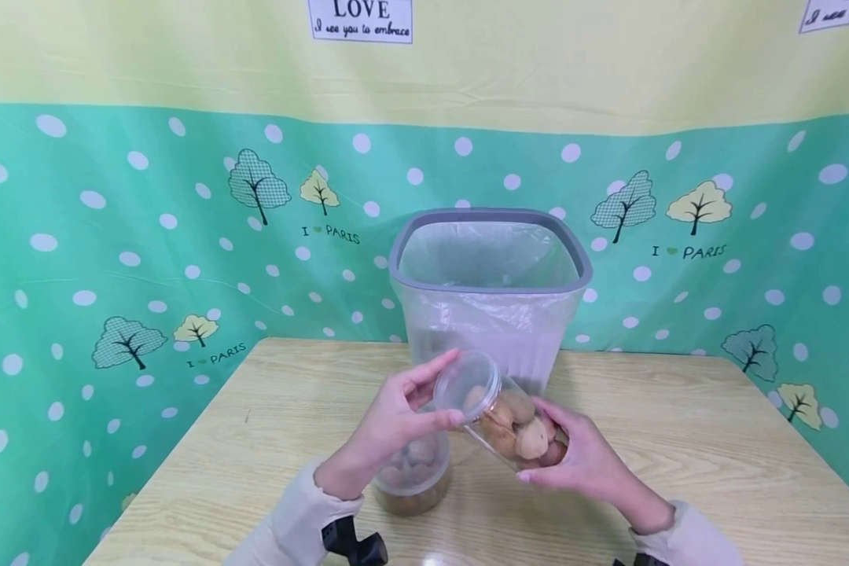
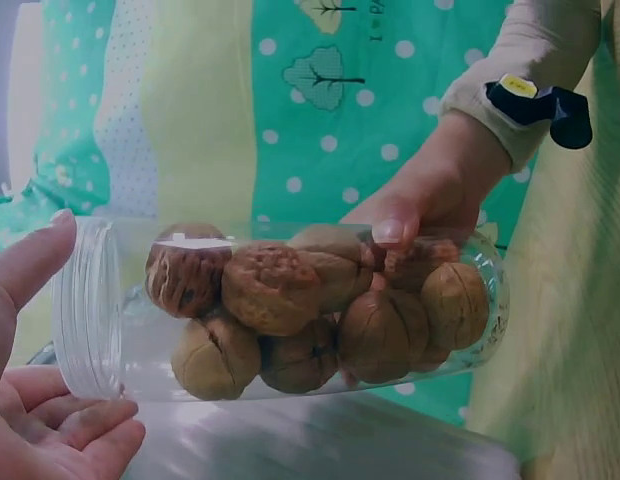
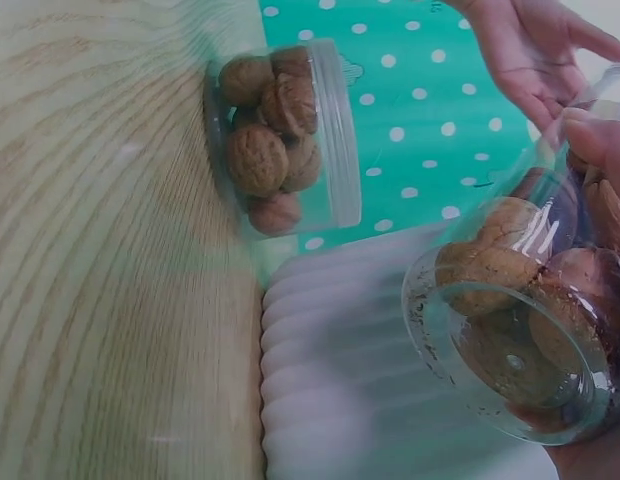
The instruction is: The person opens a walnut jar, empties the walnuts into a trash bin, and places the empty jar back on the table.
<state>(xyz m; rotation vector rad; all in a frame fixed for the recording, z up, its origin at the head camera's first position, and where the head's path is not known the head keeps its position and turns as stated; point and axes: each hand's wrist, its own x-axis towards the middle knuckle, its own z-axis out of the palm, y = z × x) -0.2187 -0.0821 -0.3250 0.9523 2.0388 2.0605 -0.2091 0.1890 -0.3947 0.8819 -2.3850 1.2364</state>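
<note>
Gripping walnut jar [image 2: 140, 330]: right fingers [image 1: 555, 413] curled round it, left fingers [image 1: 431, 369] pinching lid [image 2: 88, 310] (best keep lid square, jar steady).

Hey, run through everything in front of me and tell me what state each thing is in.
Tall jar: tilted, held in both hands, walnuts inside
Tall jar's lid: on
Left hand: gripping that lid
Right hand: gripping the jar near its base
Short jar: upright on the table, lid on, walnuts inside
Bin: upright, open-topped, lined with a clear bag
</note>
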